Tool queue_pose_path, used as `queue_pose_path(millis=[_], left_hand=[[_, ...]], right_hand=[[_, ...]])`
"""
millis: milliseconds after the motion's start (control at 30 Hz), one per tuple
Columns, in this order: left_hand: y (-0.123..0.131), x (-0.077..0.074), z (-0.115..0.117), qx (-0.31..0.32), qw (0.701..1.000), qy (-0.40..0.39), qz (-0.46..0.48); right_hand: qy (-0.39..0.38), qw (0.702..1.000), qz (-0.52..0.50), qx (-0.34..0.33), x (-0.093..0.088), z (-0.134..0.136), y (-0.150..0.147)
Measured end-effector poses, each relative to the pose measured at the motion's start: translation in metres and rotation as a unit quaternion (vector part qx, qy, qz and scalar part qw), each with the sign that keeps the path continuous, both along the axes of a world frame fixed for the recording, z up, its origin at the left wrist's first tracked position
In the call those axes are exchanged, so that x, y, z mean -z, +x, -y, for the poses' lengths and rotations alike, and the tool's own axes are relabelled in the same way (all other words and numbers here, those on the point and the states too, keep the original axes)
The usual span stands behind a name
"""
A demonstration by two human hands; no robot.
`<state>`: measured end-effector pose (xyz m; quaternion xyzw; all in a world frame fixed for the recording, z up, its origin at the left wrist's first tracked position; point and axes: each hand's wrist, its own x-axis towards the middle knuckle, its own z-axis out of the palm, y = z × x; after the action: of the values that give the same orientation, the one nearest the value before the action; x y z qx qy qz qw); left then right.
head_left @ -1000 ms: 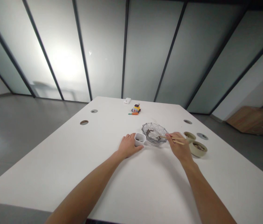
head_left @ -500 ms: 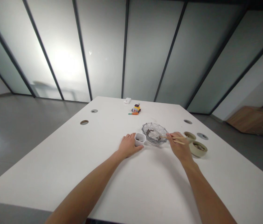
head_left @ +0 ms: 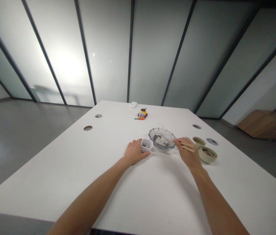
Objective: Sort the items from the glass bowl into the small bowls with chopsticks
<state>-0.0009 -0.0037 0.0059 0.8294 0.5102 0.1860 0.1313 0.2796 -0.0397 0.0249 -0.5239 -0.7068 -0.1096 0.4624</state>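
Note:
My left hand (head_left: 135, 152) rests on the white table and cups the near left side of a small white square cup (head_left: 146, 145) with dark bits inside. My right hand (head_left: 188, 154) grips a pair of wooden chopsticks (head_left: 186, 146); their tips reach left over the rim of a cut-glass bowl (head_left: 161, 139) that holds several small dark pieces. The glass bowl stands just right of the white cup, between my two hands.
Two beige bowls (head_left: 207, 154) (head_left: 199, 142) stand right of my right hand. A yellow toy (head_left: 142, 113), an orange carrot-shaped piece (head_left: 140, 118) and a white box (head_left: 133, 104) lie at the table's far side. Round cable holes (head_left: 88, 128) dot the table (head_left: 79, 169).
The chopstick tips have shifted slightly inside the glass bowl. My left hand stays on the white cup. The view has tilted a touch.

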Motion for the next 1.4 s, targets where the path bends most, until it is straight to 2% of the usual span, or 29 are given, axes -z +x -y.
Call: queue_pose_path(millis=[133,533,833,1000,1400], left_hand=[[0.001,0.002,-0.001,0.001,1.000,0.004,0.003],[0.001,-0.001,0.001,0.003,1.000,0.011,0.001],[0.001,0.003,-0.001,0.005,1.000,0.023,0.006],[0.002,0.000,0.001,0.003,1.000,0.016,0.000],[0.002,-0.002,0.001,0.005,1.000,0.011,-0.003]], right_hand=[[0.006,1.000,-0.023,-0.018,0.003,-0.001,-0.004],[-0.064,0.991,-0.060,-0.098,0.022,-0.015,-0.011],[-0.045,0.994,-0.063,-0.077,0.018,-0.014,-0.015],[-0.024,0.995,-0.057,-0.075,0.013,-0.009,-0.017],[-0.059,0.993,-0.010,-0.105,0.017,-0.009,-0.016]])
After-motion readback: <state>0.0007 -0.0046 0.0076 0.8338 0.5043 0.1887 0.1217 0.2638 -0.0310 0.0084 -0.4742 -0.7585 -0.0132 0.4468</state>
